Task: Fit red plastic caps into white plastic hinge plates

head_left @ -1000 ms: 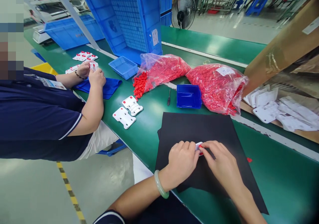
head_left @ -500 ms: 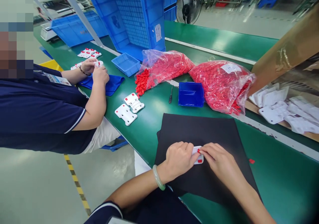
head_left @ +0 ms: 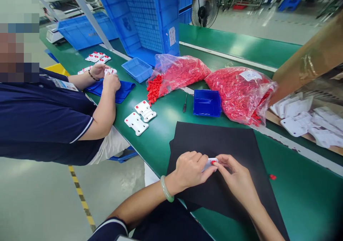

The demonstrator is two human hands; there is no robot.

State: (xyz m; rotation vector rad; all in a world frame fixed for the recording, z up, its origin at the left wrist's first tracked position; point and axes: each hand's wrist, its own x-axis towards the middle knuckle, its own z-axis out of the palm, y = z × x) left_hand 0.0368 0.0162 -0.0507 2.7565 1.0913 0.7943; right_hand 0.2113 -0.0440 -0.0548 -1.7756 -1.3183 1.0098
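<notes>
My left hand is closed around a white plastic plate, mostly hidden by the fingers, above a black mat. A red piece shows at the plate's right end. There the thumb and fingers of my right hand pinch the plate's edge by the red piece. Whether the red piece is fully seated, I cannot tell. On the green table to the right of the mat lies a small loose red piece.
Two bags of red pieces lie behind the mat, near a dark blue tray and a screwdriver. White plates rest at left. A co-worker's hands hold another plate. A cardboard box of white plates stands right.
The white plate has tilted, so its face now looks narrow. My right thumb has moved below the red piece, with the fingers at the plate's far edge.
</notes>
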